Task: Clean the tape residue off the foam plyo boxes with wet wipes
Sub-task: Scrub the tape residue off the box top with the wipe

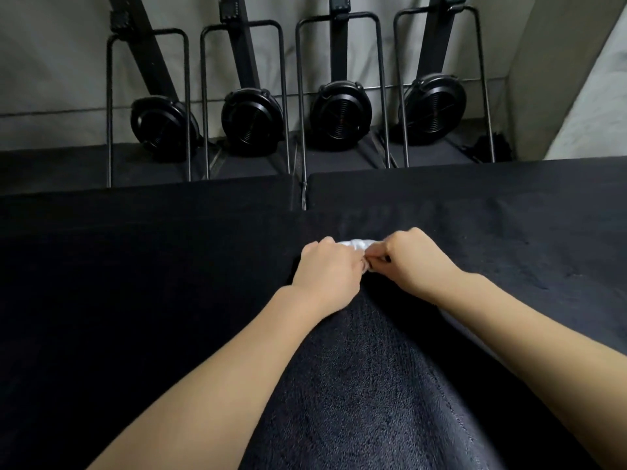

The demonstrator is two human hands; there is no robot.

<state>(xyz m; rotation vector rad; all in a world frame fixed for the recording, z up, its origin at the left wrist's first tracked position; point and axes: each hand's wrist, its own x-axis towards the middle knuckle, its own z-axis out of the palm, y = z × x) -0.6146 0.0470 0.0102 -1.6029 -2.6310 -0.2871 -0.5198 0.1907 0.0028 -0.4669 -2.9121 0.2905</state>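
Two black foam plyo boxes fill the scene: the left plyo box [142,232] and the right plyo box [475,205], set side by side with a narrow seam running away beyond the fingers. Past the boxes, well apart from the hands, four black fan machines [252,122] lean in wire stands against a pale wall. Under the forearms, nearer than the fingers, lies dark ribbed cloth [356,385], possibly the person's clothing.

The left hand [327,266] and right hand [412,261] meet just this side of the seam, knuckles touching, fingers curled down and pinching a bunched white wet wipe [356,244]. Only a small fold of it shows between and just beyond the fingers.

No tape residue can be made out on the dark foam. The risks, as I judge them: the wadded wipe offers little wiping face and may smear glue, hard rubbing could scuff the foam, and a fold could drag into the seam.
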